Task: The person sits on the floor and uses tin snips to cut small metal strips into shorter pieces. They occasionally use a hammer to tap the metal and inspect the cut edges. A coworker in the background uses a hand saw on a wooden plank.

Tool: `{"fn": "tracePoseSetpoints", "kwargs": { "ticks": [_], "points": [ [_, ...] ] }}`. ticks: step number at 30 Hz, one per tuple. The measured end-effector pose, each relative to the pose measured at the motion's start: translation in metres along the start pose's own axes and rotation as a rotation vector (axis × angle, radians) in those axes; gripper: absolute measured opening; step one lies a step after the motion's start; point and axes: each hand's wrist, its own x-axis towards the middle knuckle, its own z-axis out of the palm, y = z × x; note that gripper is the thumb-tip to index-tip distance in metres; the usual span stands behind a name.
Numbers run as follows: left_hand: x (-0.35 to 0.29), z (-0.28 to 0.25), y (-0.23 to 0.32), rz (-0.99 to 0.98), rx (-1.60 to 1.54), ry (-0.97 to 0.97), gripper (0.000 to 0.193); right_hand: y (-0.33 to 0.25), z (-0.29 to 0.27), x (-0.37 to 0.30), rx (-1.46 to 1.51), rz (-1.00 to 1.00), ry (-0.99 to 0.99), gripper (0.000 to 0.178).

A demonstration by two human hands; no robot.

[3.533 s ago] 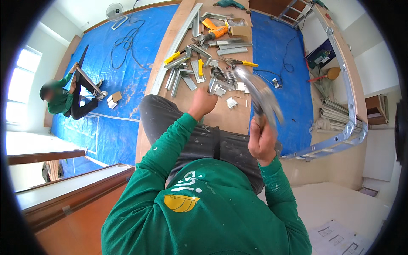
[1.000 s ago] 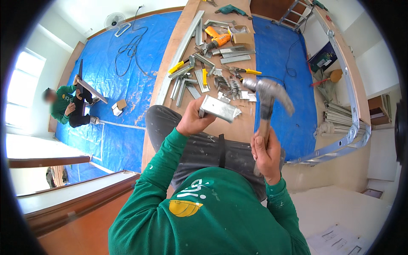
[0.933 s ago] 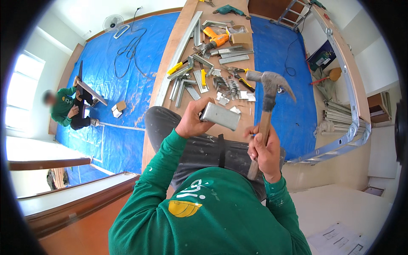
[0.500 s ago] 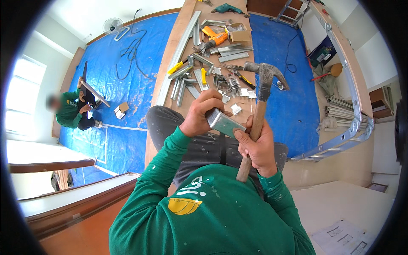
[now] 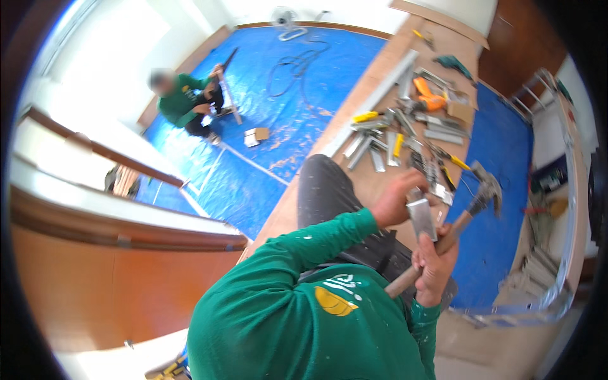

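Metal piece (image 5: 423,221), partly hidden | left hand (image 5: 396,200) clamped on it | right hand (image 5: 436,269) gripping hammer (image 5: 462,226)

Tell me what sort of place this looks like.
Probably a room being renovated: blue floor sheeting is spread wide, an orange power tool lies among metal pieces on a wooden board, and the right hand holds a hammer.
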Motion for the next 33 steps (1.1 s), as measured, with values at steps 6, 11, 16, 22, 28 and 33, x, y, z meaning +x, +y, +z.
{"fn": "tracePoseSetpoints", "kwargs": {
  "ticks": [6, 11, 16, 22, 28, 33],
  "points": [
    [-0.031, 0.038, -0.047, -0.561, -0.967, -0.024, 0.024, 0.009, -0.020, 0.003, 0.082, 0.012, 0.042, 0.055],
    [-0.001, -0.010, -0.037, -0.428, -0.310, -0.182, 0.015, -0.015, -0.015, 0.011, 0.028, 0.104, 0.036, 0.049],
    [0.039, -0.005, -0.004, 0.072, -0.279, -0.253, 0.023, -0.005, -0.063, 0.020, -0.095, -0.059, 0.190, 0.046],
    [0.033, 0.015, 0.026, 0.024, -0.199, -0.446, 0.024, 0.018, -0.086, 0.018, -0.004, -0.027, 0.215, 0.046],
    [0.026, 0.047, 0.014, 0.123, -0.215, -0.643, 0.019, 0.051, -0.103, 0.021, 0.037, 0.051, 0.242, 0.043],
    [0.027, 0.058, 0.010, -0.283, -0.336, -0.672, 0.027, 0.058, -0.106, 0.016, -0.008, 0.053, 0.288, 0.049]
  ]
}}
